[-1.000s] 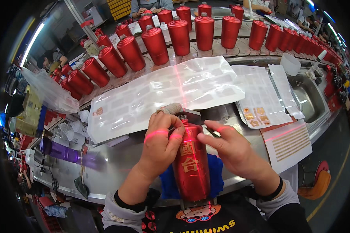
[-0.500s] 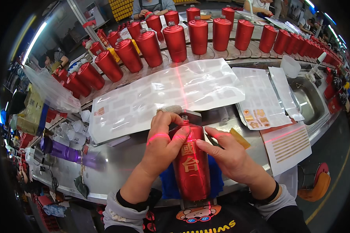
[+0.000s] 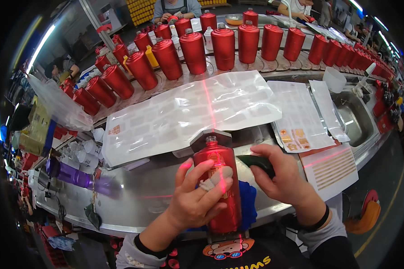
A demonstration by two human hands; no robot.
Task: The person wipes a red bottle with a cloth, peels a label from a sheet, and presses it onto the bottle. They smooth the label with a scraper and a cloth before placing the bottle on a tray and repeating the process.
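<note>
A red bottle [image 3: 224, 210] with gold lettering lies tilted on its back in a metal holder [image 3: 211, 133] in front of me, its neck pointing away. My left hand [image 3: 195, 197] is over the bottle's front with its fingers apart, hiding much of the lettering. A whitish cloth cover [image 3: 216, 178] sits on one of its fingers. To the right of the bottle, my right hand [image 3: 283, 179] pinches a smooth dark green oblong piece [image 3: 258, 164] between thumb and fingers. Under the bottle is a blue cloth [image 3: 248, 204]. A red laser line crosses the bottle and my left hand.
Beyond a large glossy transfer sheet [image 3: 188, 112], several red bottles [image 3: 223, 49] stand along a curved conveyor. More printed sheets [image 3: 296, 112] lie at right beside a metal sink [image 3: 357, 116]. A purple cup [image 3: 72, 172] lies at left. Co-workers [image 3: 177, 9] sit across.
My left hand has come down from the bottle's neck onto its front. My right hand has moved off the bottle, and the dark green piece now shows in it. The conveyor bottles have shifted.
</note>
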